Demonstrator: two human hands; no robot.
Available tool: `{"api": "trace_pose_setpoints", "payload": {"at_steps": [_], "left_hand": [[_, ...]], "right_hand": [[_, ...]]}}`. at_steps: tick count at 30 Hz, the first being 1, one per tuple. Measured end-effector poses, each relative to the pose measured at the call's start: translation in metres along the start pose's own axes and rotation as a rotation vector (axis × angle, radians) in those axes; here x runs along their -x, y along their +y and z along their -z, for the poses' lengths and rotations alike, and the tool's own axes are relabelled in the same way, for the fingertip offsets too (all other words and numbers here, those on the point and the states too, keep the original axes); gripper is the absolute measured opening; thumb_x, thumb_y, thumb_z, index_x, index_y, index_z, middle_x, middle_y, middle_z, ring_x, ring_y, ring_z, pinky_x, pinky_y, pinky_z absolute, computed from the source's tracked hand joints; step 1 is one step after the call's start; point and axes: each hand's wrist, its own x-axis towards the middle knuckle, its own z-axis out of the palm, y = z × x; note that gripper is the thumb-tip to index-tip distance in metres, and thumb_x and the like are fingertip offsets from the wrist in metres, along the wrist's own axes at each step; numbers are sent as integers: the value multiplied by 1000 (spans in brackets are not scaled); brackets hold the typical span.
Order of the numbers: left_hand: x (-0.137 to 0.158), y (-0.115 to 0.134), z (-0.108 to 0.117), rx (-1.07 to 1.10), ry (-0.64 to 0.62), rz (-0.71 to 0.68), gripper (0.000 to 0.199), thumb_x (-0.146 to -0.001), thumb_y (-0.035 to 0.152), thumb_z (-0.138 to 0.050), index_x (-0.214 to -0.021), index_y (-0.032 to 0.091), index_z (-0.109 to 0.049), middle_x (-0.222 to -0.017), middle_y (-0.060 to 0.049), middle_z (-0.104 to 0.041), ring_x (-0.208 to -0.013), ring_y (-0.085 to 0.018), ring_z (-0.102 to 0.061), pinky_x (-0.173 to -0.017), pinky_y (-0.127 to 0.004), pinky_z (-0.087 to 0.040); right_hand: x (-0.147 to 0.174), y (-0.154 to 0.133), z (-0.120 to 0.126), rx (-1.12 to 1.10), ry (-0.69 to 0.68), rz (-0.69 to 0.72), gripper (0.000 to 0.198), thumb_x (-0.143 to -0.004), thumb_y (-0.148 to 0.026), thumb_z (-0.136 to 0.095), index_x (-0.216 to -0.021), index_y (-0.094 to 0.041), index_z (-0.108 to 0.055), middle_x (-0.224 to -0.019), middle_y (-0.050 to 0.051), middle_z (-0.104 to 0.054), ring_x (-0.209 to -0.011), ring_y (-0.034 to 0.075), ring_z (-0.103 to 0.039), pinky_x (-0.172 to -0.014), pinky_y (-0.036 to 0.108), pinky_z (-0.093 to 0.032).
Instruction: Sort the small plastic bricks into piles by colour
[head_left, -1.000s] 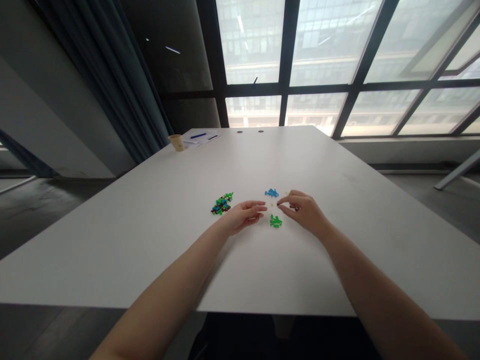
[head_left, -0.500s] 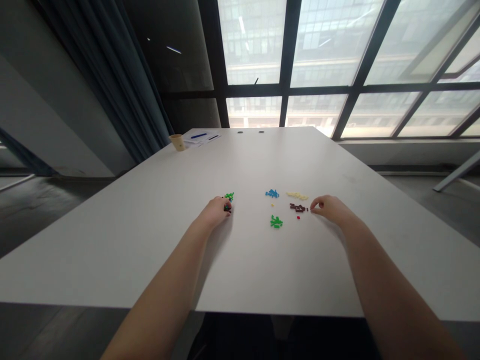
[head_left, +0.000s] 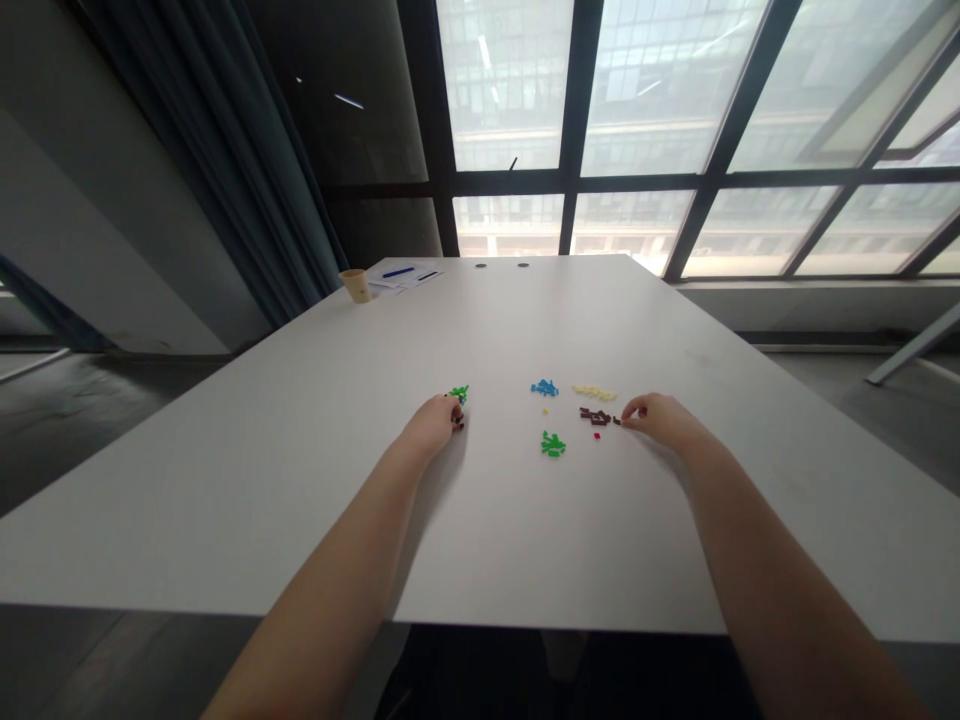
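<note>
My left hand [head_left: 433, 424] rests on the table with fingers curled beside a mixed pile of small pieces [head_left: 460, 393], mostly green. Dark bits show at its fingertips, and what the fingers enclose is hidden. Across from it, my right hand [head_left: 652, 414] is closed in a pinch at a small dark brown brick [head_left: 617, 421], at the right end of a dark brown pile [head_left: 598, 416]. Behind lie a pale yellow pile [head_left: 594, 392] and a blue pile [head_left: 544, 387]. Closer to me is a green pile [head_left: 553, 444].
One red piece [head_left: 597, 436] and one yellow piece [head_left: 545, 411] lie singly among the piles. At the far left of the white table [head_left: 510, 540] stand a paper cup [head_left: 356, 286] and papers [head_left: 386, 282] with pens on them.
My right fingertips have shifted slightly and now meet a dark brown brick beside the brown pile. The left fingers have curled a little differently, and less shows between them.
</note>
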Motion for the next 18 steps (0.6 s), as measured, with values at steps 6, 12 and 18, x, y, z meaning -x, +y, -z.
{"api": "trace_pose_setpoints", "payload": {"at_steps": [6,12,18], "left_hand": [[1,3,3,-72,25,-12,19,-67,8,-44,-75,14,-61,-76,-6,-61,-67,-15,-53,-62,-24,-36],[3,5,5,-94,3,7,15,-66,10,-49,-73,14,-62,-81,-7,-60,-69,-15,-53,-62,-23,-37],[6,8,7,-113,7,2,12,-66,12,-50,-71,14,-60,-79,-6,-60,-68,-15,-53,-62,-23,-37]], "right_hand": [[2,-4,2,-17,21,1,21,-68,-37,-59,-77,-21,-69,-74,4,-61,-65,14,-53,-55,23,-36],[3,-4,2,-35,36,1,21,-67,-37,-59,-78,-21,-69,-72,4,-61,-62,14,-53,-54,23,-35],[4,-6,4,-26,36,-8,20,-68,-35,-58,-78,-22,-69,-71,4,-62,-63,14,-53,-55,23,-36]]}}
